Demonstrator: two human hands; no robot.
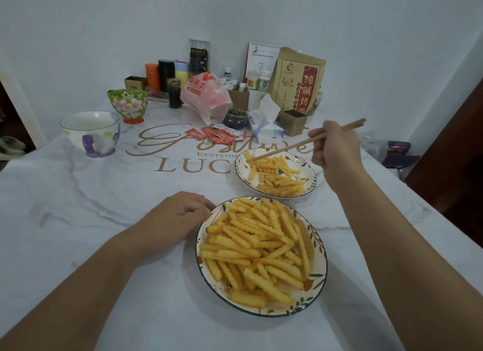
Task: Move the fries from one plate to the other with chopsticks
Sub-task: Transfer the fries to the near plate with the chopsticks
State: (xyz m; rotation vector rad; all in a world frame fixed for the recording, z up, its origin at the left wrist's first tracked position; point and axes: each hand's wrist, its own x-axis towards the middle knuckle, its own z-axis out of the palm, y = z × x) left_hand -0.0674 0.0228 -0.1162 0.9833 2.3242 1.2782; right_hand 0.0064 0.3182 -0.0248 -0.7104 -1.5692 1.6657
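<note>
From my feed, my right hand (333,148) hides the middle of the chopsticks (285,147); its grip is curled round them, and only the butt ends past the knuckles and the long taper toward the far plate (311,179) show. The tips sit at that plate's left side among its fries (277,175), but I can't tell whether they pinch one or just touch the pile. The gold lettering on the counter (78,193) is cut off by that plate and my hand.

My left hand (183,212) rests on the counter with fingers loosely curled, holding nothing, fingertips at the near plate's (202,267) upper-left rim. That plate is heaped with fries (258,246); the two plates almost touch.

Left of the plates the counter lies open out to a mug (91,133) and a green bowl (128,103). Sauce packets (219,135) lie just beyond the far plate, with a tissue pack (265,127), a pink bag (206,95) and jars crowding the back by the wall. On the right the counter's edge runs close beside my forearm, with dark, blurred things past it.
</note>
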